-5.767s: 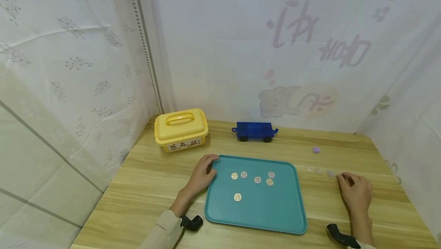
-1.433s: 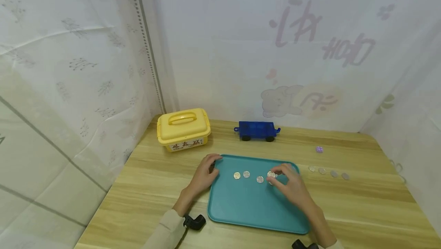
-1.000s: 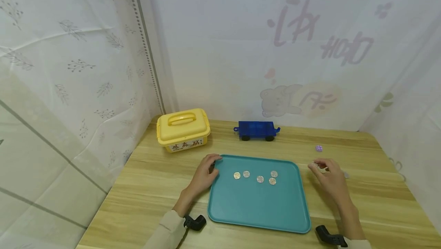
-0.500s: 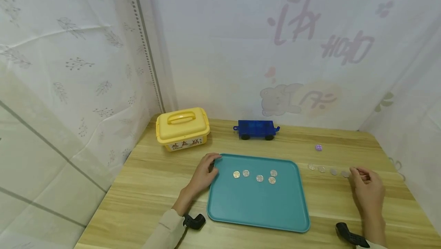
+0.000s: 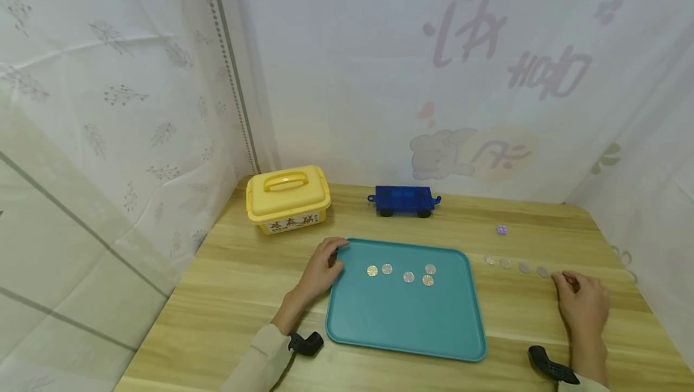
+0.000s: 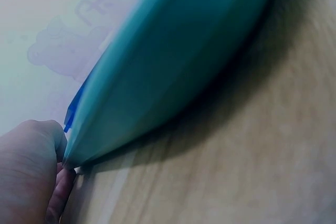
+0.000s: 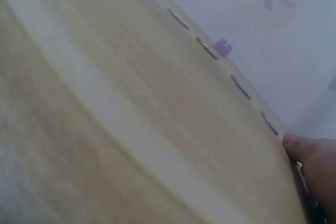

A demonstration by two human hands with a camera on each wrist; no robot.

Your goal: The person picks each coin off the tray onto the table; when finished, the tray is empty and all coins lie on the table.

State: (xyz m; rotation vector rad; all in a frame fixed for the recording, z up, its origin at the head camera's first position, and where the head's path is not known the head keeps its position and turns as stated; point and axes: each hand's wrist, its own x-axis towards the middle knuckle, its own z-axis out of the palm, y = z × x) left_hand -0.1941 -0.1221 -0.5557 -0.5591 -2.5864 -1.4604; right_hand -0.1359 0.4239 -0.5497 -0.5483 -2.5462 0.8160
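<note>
A teal tray (image 5: pixel 403 326) lies on the table with several round coins (image 5: pixel 408 277) in its far half. My left hand (image 5: pixel 320 271) holds the tray's far left corner; in the left wrist view its fingers meet the rim. To the right of the tray, a row of several silvery coins (image 5: pixel 523 267) lies flat on the wood. My right hand (image 5: pixel 585 301) is down at the right end of that row, thumb and fingertips together. The coin it carried is hidden under these fingertips. In the right wrist view the thumb (image 7: pixel 296 145) touches the table just past the last visible coin.
At the back left stands a yellow lidded box (image 5: pixel 287 199) with a handle. A blue toy wagon (image 5: pixel 403 199) is behind the tray, and a small purple block (image 5: pixel 501 230) sits behind the coin row. Patterned cloth walls (image 5: pixel 347 79) rise behind the table.
My right hand has carried a coin from above the tray rightward past the row and lowered it to the row's right end. The tray holds fewer coins. My left hand stays put.
</note>
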